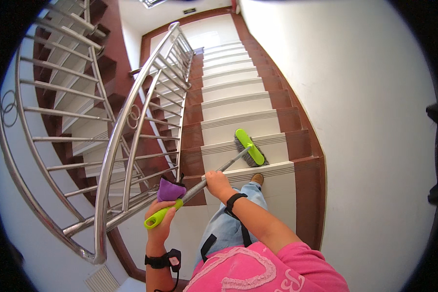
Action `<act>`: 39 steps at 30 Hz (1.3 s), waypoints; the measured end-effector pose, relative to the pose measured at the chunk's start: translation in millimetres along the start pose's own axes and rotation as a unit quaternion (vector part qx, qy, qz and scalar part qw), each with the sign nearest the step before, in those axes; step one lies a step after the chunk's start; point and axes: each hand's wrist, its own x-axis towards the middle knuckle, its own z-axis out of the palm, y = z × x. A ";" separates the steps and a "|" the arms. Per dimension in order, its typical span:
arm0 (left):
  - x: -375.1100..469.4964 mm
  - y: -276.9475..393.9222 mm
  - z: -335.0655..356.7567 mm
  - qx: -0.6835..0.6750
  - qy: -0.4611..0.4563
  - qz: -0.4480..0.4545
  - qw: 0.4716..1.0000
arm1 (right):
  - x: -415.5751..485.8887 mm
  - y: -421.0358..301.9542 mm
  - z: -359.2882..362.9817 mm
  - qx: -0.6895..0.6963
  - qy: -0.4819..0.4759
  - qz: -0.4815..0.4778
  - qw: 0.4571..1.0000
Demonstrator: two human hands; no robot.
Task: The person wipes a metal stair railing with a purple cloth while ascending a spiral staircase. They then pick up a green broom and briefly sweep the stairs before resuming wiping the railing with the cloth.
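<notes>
A broom with a grey handle slants from lower left to upper right in front of me. My left hand holds its green end grip, and a purple cloth sits by the fingers of that hand. Further down the shaft, my right hand is closed around the grey tube. The green broom head with grey bristles lies over the upper steps, just beyond my brown shoe.
A staircase with white treads and red-brown borders descends ahead. To the left runs a stainless-steel railing, with another flight beyond it. A white wall stands on the right. A landing lies at the bottom.
</notes>
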 end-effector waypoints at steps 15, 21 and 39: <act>-69.5 -48.5 -115.4 -0.009 0.157 0.030 0.987 | 74.4 -160.6 56.2 -0.122 -0.267 -0.242 0.925; -87.3 -53.7 -118.2 0.000 0.239 0.050 0.970 | 80.4 -174.9 59.1 -0.136 -0.272 -0.299 0.904; -48.1 33.7 35.6 0.116 0.064 0.157 0.979 | 11.4 -28.1 14.7 0.151 -0.197 -0.158 0.956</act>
